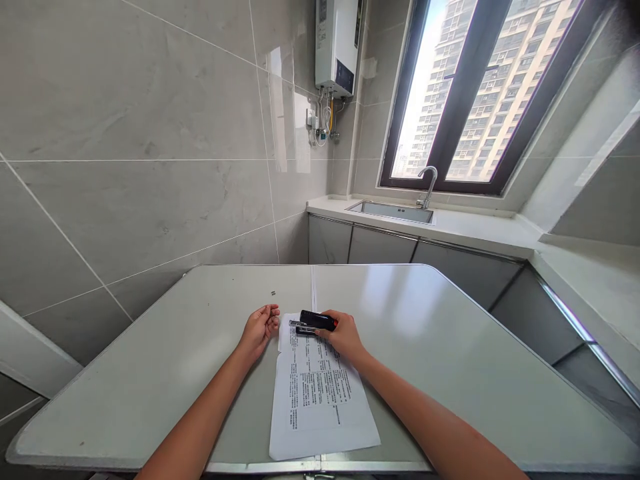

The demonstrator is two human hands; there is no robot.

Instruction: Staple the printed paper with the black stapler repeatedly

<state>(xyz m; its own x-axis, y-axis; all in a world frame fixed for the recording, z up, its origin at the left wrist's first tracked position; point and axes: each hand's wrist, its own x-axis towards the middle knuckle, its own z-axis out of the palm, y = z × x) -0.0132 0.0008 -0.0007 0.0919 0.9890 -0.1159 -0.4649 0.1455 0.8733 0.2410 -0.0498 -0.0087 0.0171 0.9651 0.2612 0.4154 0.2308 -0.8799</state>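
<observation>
Printed sheets of paper (320, 400) lie on the pale table, near its front edge and across the centre seam. My right hand (343, 337) is wrapped round a black stapler (317, 321) over the top end of the paper. The stapler points left, and its metal part sticks out beneath the black top. Just left of the paper's top corner, my left hand (260, 329) rests with its fingers loosely curled and apart, holding nothing that I can see. A small strip of staples (273, 293) lies on the table beyond my left hand.
The folding table (150, 373) has a metal rim and a centre seam. Behind it stands a counter (480, 230) with a sink (393, 212) and a faucet (429, 187). A tiled wall rises at the left, with a water heater (337, 47) mounted in the corner.
</observation>
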